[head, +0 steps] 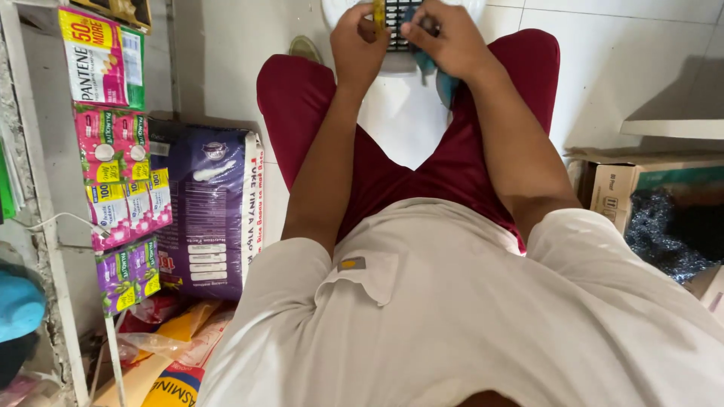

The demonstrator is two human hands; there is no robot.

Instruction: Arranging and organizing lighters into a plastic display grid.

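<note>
Nearest to the camera, at the bottom of the frame, is the person's white shirt [467, 316], and above it the dark red shorts [422, 173] over both knees. The two forearms go from the middle of the frame up to the top edge.

At the top centre, the left hand [358, 41] is clenched around a thin yellow object [378, 13], held upright; what it is I cannot tell. Just beside it, the right hand [445, 38] has its fingers [413, 32] bent on a dark calculator [398, 19] with rows of light keys. The top edge of the frame cuts the calculator, so only its lower part shows. It lies on a white round stool [400, 113] between the knees. A blue cloth [445, 79] hangs under the right hand.

On the left side, a purple sack [207, 211] stands on the floor, and strips of pink and purple sachets [121, 173] hang along a white frame. They leave only a narrow gap beside the left knee. On the right, an open cardboard box [611, 188] stands near the right knee. Above it, the white tiled floor [618, 60] gives open room up to the upper right corner.
</note>
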